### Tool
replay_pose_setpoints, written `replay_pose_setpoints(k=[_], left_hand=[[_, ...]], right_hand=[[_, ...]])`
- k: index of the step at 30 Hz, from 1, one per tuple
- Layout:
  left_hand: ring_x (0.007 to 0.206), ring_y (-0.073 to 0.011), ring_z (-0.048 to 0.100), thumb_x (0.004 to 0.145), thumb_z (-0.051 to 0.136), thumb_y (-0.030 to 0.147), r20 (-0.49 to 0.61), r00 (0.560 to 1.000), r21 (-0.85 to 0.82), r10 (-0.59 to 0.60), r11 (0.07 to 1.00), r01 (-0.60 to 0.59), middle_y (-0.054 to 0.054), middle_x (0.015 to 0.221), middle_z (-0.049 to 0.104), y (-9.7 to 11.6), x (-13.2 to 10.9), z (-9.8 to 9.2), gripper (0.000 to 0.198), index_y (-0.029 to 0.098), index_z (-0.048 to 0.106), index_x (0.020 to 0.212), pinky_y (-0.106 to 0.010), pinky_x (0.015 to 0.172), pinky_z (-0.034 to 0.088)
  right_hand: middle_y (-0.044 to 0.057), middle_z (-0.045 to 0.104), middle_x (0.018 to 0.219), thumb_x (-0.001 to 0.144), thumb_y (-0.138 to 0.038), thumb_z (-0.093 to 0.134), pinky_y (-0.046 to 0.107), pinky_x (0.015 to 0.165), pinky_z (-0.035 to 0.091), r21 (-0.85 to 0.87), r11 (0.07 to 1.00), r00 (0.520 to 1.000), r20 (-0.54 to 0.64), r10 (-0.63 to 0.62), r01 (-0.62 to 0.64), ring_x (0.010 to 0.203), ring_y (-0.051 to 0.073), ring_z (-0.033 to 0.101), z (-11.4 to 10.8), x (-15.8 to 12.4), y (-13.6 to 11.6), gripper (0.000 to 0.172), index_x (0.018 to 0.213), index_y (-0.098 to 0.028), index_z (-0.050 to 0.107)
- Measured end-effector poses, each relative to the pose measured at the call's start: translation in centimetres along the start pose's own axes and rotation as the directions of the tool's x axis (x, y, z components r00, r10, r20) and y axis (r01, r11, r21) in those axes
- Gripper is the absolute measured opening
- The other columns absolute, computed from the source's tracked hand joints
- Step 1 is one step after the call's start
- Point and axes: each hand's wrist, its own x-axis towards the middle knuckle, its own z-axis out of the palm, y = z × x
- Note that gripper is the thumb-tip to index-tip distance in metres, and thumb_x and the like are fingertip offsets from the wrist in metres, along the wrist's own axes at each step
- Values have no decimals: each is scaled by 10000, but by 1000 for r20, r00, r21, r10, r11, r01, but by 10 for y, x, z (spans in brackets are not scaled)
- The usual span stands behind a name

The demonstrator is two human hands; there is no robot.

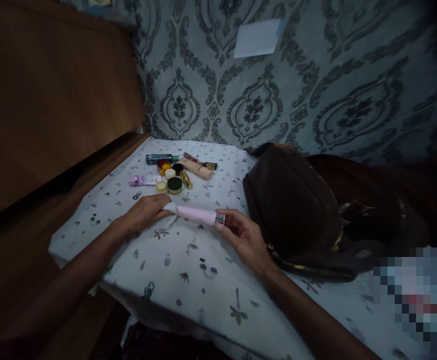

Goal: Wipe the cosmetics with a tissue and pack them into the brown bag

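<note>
A pale pink cosmetic tube (196, 214) with a silver cap lies level between my two hands, just above the patterned cloth. My right hand (244, 235) grips it by the capped end, thumb and fingers closed. At its other end my left hand (148, 212) pinches a white wipe (169, 216) against the tube. Beyond my hands is a cluster of cosmetics: a dark green-lidded jar (174, 185), a small cream-coloured jar (161, 187), a gold bottle (185, 179), a beige tube (197, 169), a purple-and-white tube (144, 180) and a dark bottle (159, 159).
A large dark brown bag (289, 210) stands open on the right, its zip edge facing me. White printed cloth (188, 280) covers the surface. A wooden cabinet (53, 100) rises at the left, and a patterned wall (203, 75) closes off the back. A blurred patch sits at lower right.
</note>
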Motion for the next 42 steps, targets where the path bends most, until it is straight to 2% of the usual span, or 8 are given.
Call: replay_pose_setpoints(k=[3,6,10,14,18,29,36,42], left_hand=[[779,-176,633,1000,411,446,-29,999,3,-42,999,42,-41,857,661,-5,-3,-5,327,182,574,896,-263,684,456],[770,-190,637,998,413,451,-209,971,65,-116,989,132,-51,827,664,-3,-2,-10,347,171,584,884,-282,691,471],[868,-203,650,1014,392,384,-417,908,87,-43,992,87,-91,926,689,26,13,-10,310,148,593,1027,-318,774,504],[1157,-296,582,919,573,481,-175,939,220,295,942,-255,-186,1238,625,74,36,9,549,112,462,1310,-444,961,464],[1022,-288,640,879,652,407,12,959,270,282,923,-274,-155,1095,671,93,48,26,469,104,501,1204,-426,897,474],[836,-238,655,883,593,314,91,991,229,98,966,-117,-77,958,673,49,36,8,197,174,500,986,-340,661,457],[840,-228,651,899,557,323,154,986,102,64,992,-81,-69,981,679,42,34,6,177,186,499,993,-302,610,410],[894,-218,642,913,532,294,146,988,51,58,996,-66,-65,1012,666,31,31,0,131,192,514,994,-292,674,437]], right_hand=[[26,651,820,784,-410,688,298,669,473,20,1000,1000,-30,-6,6,747,177,594,0,0,0,333,1027,-183,670],[21,637,770,785,-444,677,293,641,469,33,999,998,-68,-14,16,704,172,580,2,0,0,321,968,-181,667],[4,588,688,785,-475,670,278,584,443,67,998,997,-78,-4,9,632,159,550,4,-1,-4,304,866,-183,646],[-18,546,607,765,-521,675,254,514,394,137,989,997,-39,64,-59,558,144,519,7,-3,-7,334,768,-199,589],[-46,464,500,737,-555,687,243,451,327,186,974,991,-18,131,-126,467,116,426,8,-4,-8,394,641,-208,528],[-38,496,505,737,-606,689,242,425,309,219,953,971,-74,229,-208,442,116,425,8,-4,-11,426,682,-207,553],[-1,620,757,798,-473,675,253,520,429,45,999,999,-45,-13,15,635,153,568,6,-4,-5,390,1082,-218,594],[-2,627,750,792,-411,688,277,581,490,112,994,998,-55,-7,13,629,144,583,6,-4,-11,291,988,-211,608]])
